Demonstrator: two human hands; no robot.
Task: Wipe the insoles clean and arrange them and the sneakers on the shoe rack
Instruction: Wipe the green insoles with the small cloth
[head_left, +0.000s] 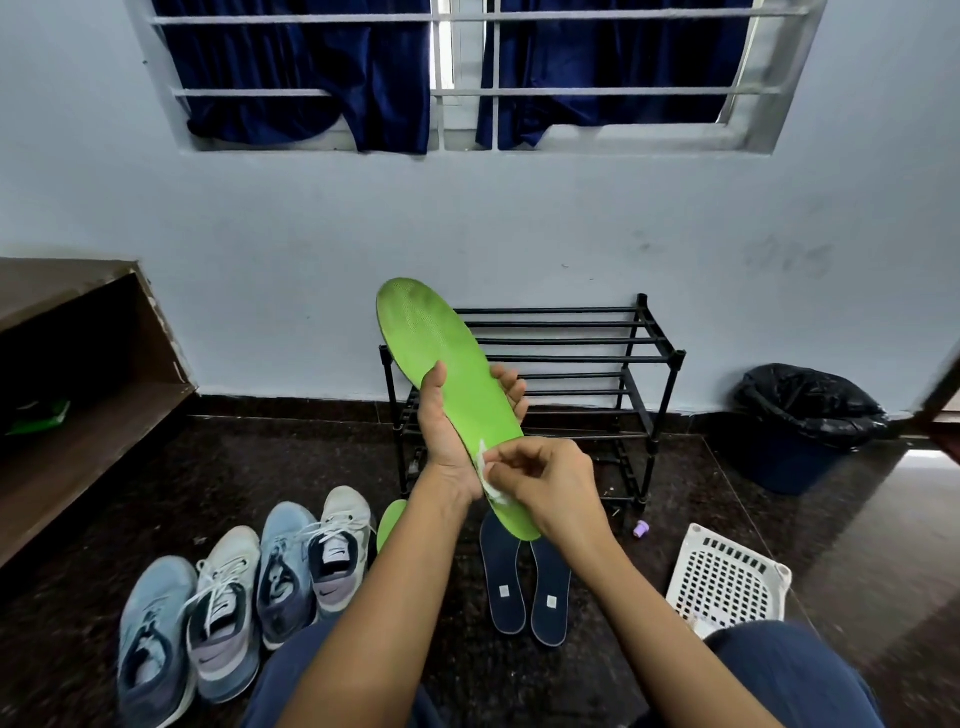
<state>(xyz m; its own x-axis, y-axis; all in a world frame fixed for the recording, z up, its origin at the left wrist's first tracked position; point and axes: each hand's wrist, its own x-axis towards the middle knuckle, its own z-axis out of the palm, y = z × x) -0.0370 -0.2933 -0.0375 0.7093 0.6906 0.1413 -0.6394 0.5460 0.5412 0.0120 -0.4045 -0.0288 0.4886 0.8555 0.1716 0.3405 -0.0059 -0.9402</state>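
Mid-wipe here, by the look of it. Gripping the green insole (441, 353) round its middle with the left hand (447, 434), thumb across the top face, fingers curled behind, toe end tilted up and away toward the rack (576, 358). Probably holding it that way to keep the face steady and turned up under pressure. Pinching a small white wipe (491, 488) in the right hand (556, 483), fingertips bunched tight, and pressing it onto the insole near the heel. Guessing at starting from the heel simply because of it being closest.

Also spotting on the floor a second green insole (390, 522) half hidden behind the left forearm, two navy insoles (524, 582) laid side by side just past the knees, and four sneakers (234, 587) lined up in a row at left. Likely parked within reach for their turn. No sign of shoes or insoles on the rack yet, so still plenty left. Black-lined bin (800, 426) off to the right, handy for used wipes presumably.
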